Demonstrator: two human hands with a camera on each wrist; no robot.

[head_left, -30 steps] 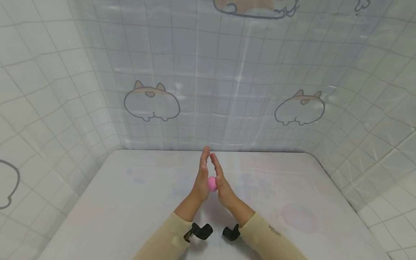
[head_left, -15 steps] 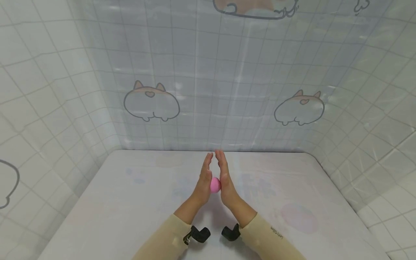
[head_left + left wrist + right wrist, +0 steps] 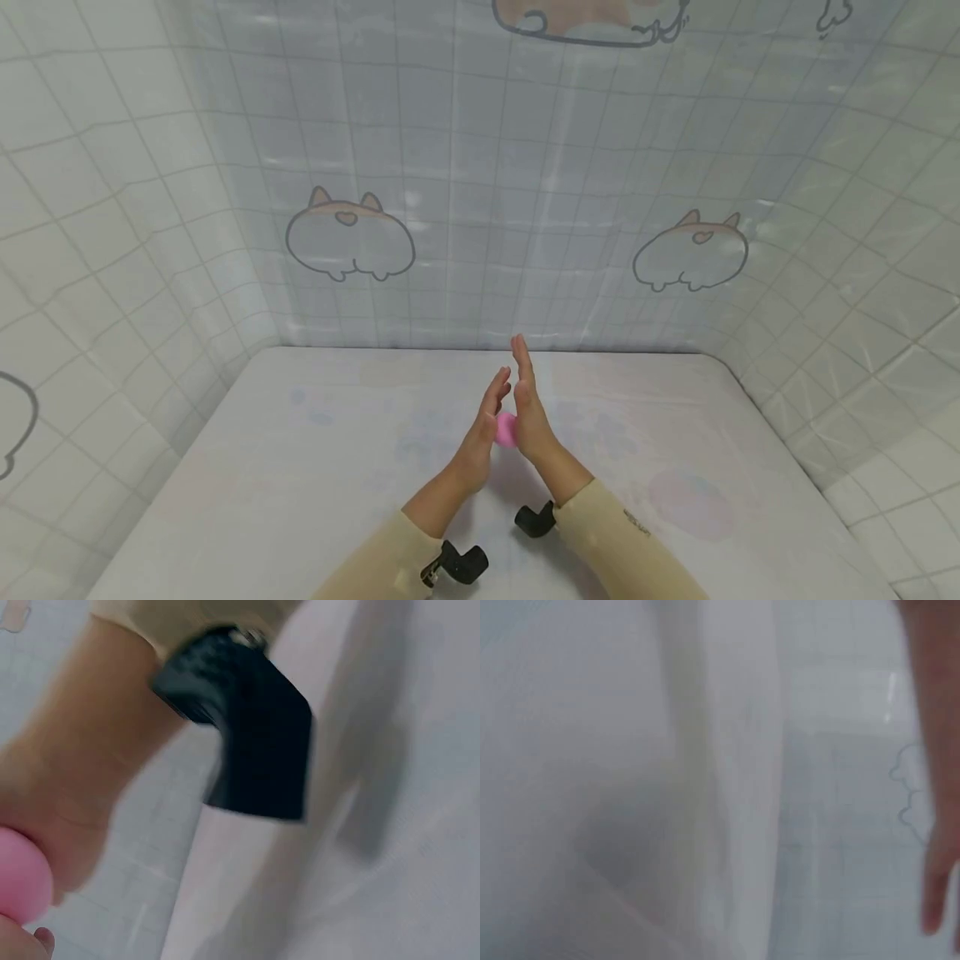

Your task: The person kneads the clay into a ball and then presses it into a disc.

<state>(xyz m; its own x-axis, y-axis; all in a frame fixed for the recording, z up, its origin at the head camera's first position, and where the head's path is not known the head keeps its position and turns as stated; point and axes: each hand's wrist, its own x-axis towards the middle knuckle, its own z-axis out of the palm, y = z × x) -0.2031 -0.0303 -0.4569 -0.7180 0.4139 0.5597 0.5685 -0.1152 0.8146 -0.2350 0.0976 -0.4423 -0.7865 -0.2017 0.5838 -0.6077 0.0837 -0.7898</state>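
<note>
While left hand faces right hand | held between: smooth pink sphere

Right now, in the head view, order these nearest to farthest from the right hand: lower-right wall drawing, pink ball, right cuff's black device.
1. Pink ball: immediately left.
2. Black device: below, nearer the wearer.
3. Wall drawing: farther forward, upper right.

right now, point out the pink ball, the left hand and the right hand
Pink ball [image 3: 506, 431]: head view, on its exposed middle.
Left hand [image 3: 478, 444]: head view, mid-hand.
Right hand [image 3: 531, 418]: head view, mid-hand.
</note>
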